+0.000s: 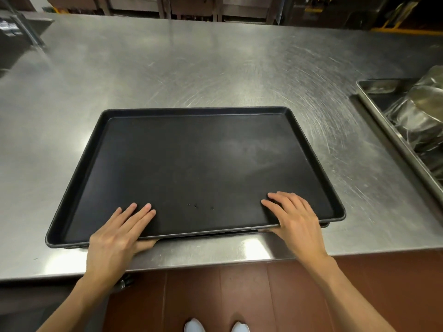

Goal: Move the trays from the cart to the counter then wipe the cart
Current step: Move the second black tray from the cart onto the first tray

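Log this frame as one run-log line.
stage: placing trays | black tray on counter, another tray edge beneath | left hand and right hand grip near rim

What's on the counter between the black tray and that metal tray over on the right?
Nothing: in the head view, only bare, scratched steel counter lies between the black tray and the metal tray holding shiny bowls.

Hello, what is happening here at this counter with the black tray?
A person stands at a steel counter and holds a black tray by its near edge. The left hand and the right hand each lay fingers inside the tray, with the left thumb under the rim. The tray rests on the counter, apparently on top of another dark tray. To the right sits a metal tray with shiny steel bowls.
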`<state>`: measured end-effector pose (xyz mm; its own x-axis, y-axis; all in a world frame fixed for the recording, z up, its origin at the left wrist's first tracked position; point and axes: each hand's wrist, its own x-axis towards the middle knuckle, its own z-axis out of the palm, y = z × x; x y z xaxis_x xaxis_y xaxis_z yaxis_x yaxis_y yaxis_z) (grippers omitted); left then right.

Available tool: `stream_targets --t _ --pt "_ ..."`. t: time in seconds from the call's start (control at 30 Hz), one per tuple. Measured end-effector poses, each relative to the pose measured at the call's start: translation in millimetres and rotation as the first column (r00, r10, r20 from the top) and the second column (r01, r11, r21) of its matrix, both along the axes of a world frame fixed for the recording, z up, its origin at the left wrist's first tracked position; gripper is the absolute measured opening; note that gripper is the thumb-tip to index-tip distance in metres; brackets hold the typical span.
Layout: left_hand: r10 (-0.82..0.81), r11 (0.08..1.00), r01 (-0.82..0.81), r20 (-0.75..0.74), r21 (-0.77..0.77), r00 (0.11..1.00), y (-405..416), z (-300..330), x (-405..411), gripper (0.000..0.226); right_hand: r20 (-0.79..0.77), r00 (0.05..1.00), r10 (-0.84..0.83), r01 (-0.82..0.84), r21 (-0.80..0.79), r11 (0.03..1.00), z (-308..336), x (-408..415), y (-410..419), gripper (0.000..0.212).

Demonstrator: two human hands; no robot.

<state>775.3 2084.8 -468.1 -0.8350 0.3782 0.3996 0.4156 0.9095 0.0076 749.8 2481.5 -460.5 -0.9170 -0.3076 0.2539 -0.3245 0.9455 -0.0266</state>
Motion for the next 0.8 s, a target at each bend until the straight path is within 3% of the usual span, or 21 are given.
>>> stream_targets --t 0.33,0.5,0.6,0.7,0.8 --pt "0.031 0.999 -0.036 0.128 0.035 0.991 -6.3 -19.7 0.3 0.055 0.169 0.986 0.013 0.02 -0.192 0.981 -21.0 2.3 5.3 0.079" --pt "0.111 0.977 -0.135 0.147 0.162 0.983 11.6 -13.1 -3.9 0.044 0.214 0.977 0.026 0.031 -0.258 0.966 -12.0 0.5 -11.1 0.063" --pt "0.204 0.939 -0.254 0.221 0.231 0.954 33.5 -8.1 -11.2 0.043 0.194 0.98 -0.049 0.105 -0.293 0.95 -9.1 -5.5 -34.8 0.054" --pt "0.28 0.926 -0.34 0.309 0.163 0.909 44.1 -10.8 -16.2 0.052 0.225 0.957 -0.185 0.231 -0.2 0.952 -14.6 -10.3 -61.5 0.06" --pt "0.316 0.928 -0.363 0.34 0.082 0.885 44.2 -13.5 -16.8 0.054 0.221 0.949 -0.227 0.246 -0.061 0.967 -21.5 -11.3 -70.4 0.059"
